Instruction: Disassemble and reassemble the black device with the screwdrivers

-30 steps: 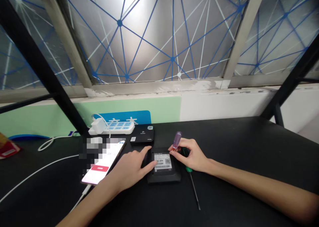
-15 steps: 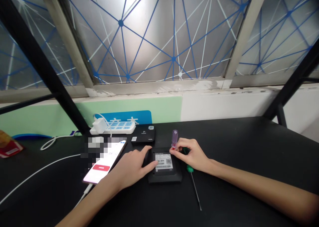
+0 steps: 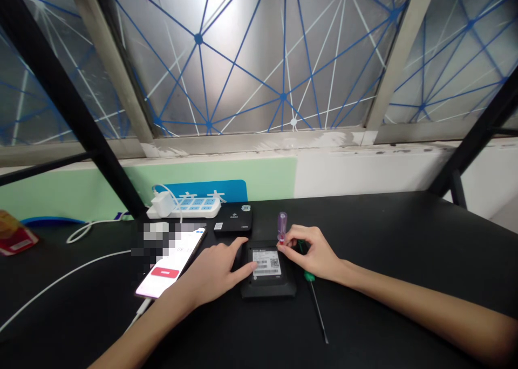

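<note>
A black device with a white printed label (image 3: 266, 263) lies flat on the black table. My left hand (image 3: 216, 272) rests at its left side, thumb on the label's edge and index finger by the far left corner, fingers spread. Pinched in my right hand (image 3: 309, 250) is a screwdriver with a clear purple handle (image 3: 282, 226), held upright over the device's far right corner. Its tip is hidden by my fingers. Under and beside my right hand lies a second screwdriver with a green handle (image 3: 309, 276), its flat blade pointing toward me.
A lit phone (image 3: 172, 269) with a cable lies left of my left forearm. Behind are a black box (image 3: 233, 219) and a white power strip (image 3: 198, 207) with a plugged charger (image 3: 162, 203). A red packet (image 3: 16, 239) is at far left. Black metal posts rise on both sides.
The purple-handled screwdriver leans very slightly more to the left in my right hand. My left hand keeps its place on the device.
</note>
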### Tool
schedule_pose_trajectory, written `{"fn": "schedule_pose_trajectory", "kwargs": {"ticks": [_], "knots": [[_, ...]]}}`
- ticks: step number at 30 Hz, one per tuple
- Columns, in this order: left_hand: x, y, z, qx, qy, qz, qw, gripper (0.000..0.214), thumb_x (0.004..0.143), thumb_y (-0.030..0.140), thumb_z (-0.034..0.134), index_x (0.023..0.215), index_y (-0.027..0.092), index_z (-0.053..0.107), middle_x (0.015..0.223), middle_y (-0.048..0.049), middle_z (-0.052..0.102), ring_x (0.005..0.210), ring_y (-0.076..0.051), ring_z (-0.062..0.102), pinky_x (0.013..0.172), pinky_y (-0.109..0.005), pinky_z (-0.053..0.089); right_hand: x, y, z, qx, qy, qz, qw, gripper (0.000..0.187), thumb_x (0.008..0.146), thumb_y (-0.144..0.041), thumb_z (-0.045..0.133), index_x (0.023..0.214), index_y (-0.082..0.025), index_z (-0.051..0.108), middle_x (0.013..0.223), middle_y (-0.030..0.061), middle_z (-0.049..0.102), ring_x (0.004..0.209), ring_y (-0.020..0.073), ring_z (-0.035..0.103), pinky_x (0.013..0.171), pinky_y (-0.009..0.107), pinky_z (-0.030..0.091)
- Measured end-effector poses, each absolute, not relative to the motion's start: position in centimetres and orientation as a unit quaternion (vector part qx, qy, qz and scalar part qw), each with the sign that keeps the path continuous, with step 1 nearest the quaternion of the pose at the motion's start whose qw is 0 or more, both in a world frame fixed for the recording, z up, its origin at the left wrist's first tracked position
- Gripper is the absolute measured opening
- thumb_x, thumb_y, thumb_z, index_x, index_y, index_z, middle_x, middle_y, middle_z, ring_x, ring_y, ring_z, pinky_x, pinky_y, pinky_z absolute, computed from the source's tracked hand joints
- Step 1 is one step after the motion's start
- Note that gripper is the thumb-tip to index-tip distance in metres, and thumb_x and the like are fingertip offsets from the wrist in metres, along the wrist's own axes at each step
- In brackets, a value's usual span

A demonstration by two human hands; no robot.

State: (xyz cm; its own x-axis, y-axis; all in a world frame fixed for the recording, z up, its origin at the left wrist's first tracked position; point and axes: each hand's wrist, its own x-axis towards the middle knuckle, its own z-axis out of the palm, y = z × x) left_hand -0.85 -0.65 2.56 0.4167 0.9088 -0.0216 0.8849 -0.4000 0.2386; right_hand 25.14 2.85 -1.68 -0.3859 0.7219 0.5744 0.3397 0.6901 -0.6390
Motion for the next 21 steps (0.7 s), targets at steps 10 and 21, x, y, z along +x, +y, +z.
{"fn": "schedule_pose_trajectory", "kwargs": {"ticks": [10,21], "knots": [[-0.93,-0.64,2.35,0.837,0.535,0.051,0.102,0.068,0.095,0.068,0.030,0.141,0.021,0.044,0.073,-0.0023,0.062,0.071,-0.024,0.063,0.057,-0.029,0.040,25.19,2.91,-1.70,-0.328,-0.804,0.217,0.447,0.013,0.086,-0.025,0.067,0.076,-0.018,0.063,0.073,0.0028,0.065,0.066,0.0152,0.062,0.066,0.028,0.050],[-0.77,-0.61,2.53,0.841,0.528,0.059,0.102,0.066,0.095,0.067,0.030,0.139,0.020,0.045,0.073,-0.0020,0.062,0.071,-0.024,0.063,0.057,-0.029,0.041,25.09,2.83,-1.37,-0.332,-0.806,0.217,0.439,0.015,0.085,-0.028,0.068,0.075,-0.019,0.062,0.074,0.0037,0.067,0.067,0.0164,0.061,0.066,0.030,0.050]]}}
